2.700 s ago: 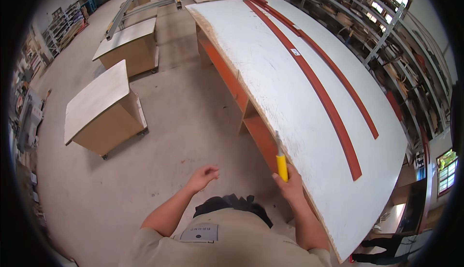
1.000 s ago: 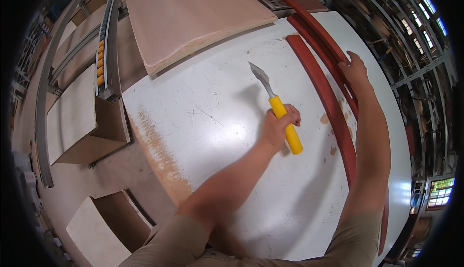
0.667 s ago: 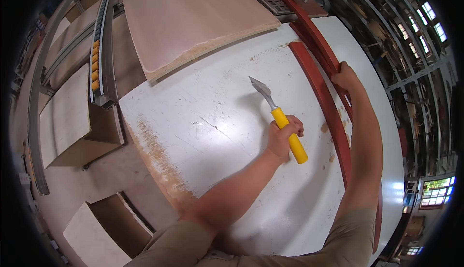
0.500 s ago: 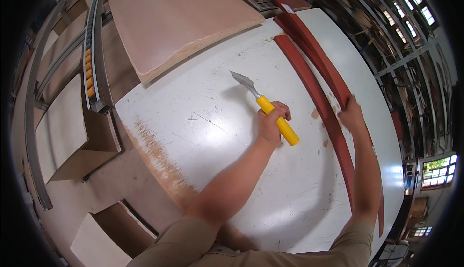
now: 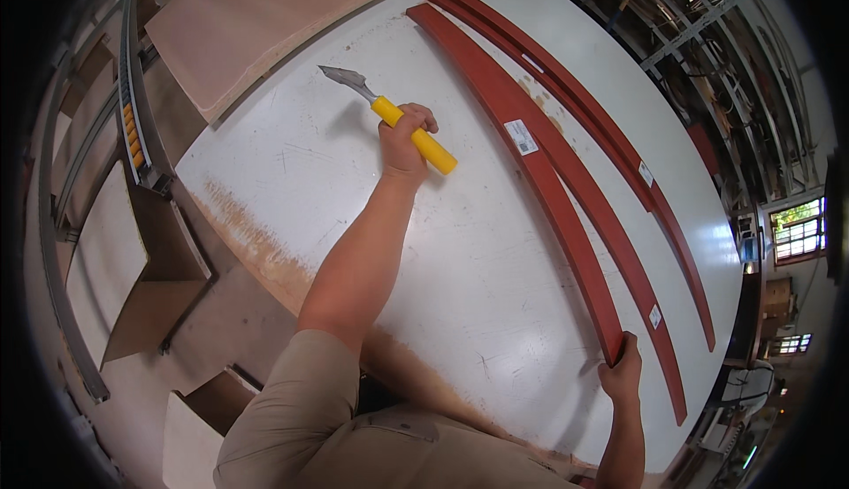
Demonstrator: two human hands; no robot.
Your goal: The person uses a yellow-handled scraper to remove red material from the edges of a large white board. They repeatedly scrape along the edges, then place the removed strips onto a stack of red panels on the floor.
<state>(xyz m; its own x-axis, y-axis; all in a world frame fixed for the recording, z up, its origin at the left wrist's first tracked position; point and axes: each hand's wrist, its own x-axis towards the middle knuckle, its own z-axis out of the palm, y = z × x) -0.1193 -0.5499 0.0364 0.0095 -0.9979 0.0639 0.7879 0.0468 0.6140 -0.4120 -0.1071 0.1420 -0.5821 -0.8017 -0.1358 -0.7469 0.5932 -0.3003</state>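
My left hand (image 5: pixel 405 142) is wrapped round the yellow handle of a hand tool (image 5: pixel 439 155). Its pointed grey metal blade sticks out to the upper left, above the white tabletop (image 5: pixel 442 250). Low on the right, my right hand (image 5: pixel 623 370) grips the near end of a long red strip (image 5: pixel 557 202), fingers closed on it. This strip bears a white label and runs to the far edge. A second red strip (image 5: pixel 619 263) lies partly beneath or beside it. Further right, more red strips (image 5: pixel 584 104) overlap end to end.
A pinkish board (image 5: pixel 256 29) covers the table's far left. Beside the table are a roller rail (image 5: pixel 133 126) with yellow rollers and pale box-like panels (image 5: pixel 110 259). Racks (image 5: pixel 716 56) of long pieces stand at the right. The table's left edge (image 5: pixel 256 241) is worn brown.
My right hand has moved closer to me and now holds a strip's near end. More separate red strips with labels show. The view has shifted; the left hand keeps the yellow-handled tool.
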